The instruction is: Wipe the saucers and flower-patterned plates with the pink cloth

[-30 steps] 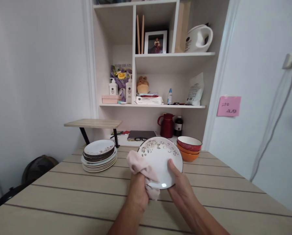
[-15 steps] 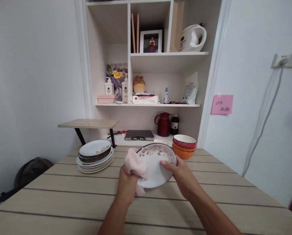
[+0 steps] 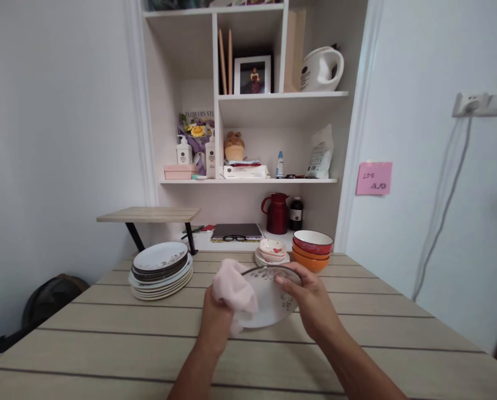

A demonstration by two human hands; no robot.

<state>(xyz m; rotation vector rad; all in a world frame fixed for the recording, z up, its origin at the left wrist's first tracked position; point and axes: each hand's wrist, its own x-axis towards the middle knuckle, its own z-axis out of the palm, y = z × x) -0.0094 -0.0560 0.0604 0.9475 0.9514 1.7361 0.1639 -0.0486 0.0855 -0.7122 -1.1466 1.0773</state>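
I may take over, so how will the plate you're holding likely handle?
The plate is probably stiff: its dark rim forms a clean curve in the right hand. Its smooth white face looks like glazed ceramic, so it may be slippery and could chip if dropped. With that curved rim, it might roll on edge.

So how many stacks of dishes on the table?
3: the plate stack at left, the small-dish stack beyond the held plate, and the bowl stack just right of that. Anything low behind the held plate or the cloth would be hidden.
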